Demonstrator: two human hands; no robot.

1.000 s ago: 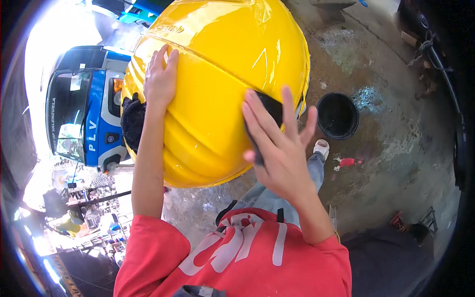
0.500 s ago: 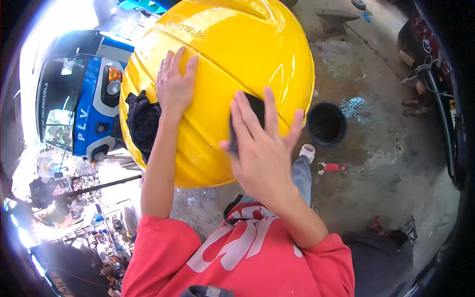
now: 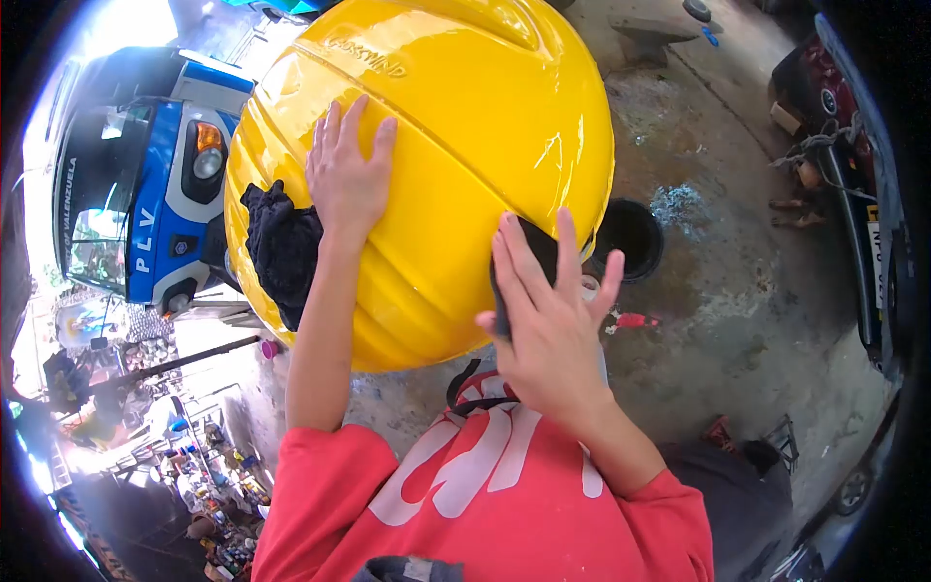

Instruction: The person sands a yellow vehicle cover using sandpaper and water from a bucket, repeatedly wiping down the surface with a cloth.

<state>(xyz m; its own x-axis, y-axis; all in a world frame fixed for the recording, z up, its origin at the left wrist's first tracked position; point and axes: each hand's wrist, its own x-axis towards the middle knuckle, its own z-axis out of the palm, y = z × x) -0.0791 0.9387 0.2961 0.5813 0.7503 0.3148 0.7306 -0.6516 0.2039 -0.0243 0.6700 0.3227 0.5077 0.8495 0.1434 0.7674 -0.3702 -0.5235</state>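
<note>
**Flat black pad pressed to a glossy yellow shell**

Nearest, the person in the red shirt [image 3: 504, 495] has the right hand [image 3: 555, 339] loosely closed on a flat black pad [image 3: 539, 248], fingers splayed over it and thumb at its edge. The left hand [image 3: 349, 179] is open, palm down, holding nothing; it braces against the rounded, glossy yellow molded shell [image 3: 436, 194]. The pad lies on that shell near its right-hand edge, and a crumpled black cloth [image 3: 281, 247] sits by the left forearm. The step in hand looks like rubbing the surface. I judge the next stroke calls for even pressure, the pad flat across the ridges and clear of the cloth. Beyond the right edge, a round black bucket [image 3: 659, 250] stands on the stained concrete floor [image 3: 722, 359]. Farther off is a blue-and-white vehicle [image 3: 167, 204].
</note>
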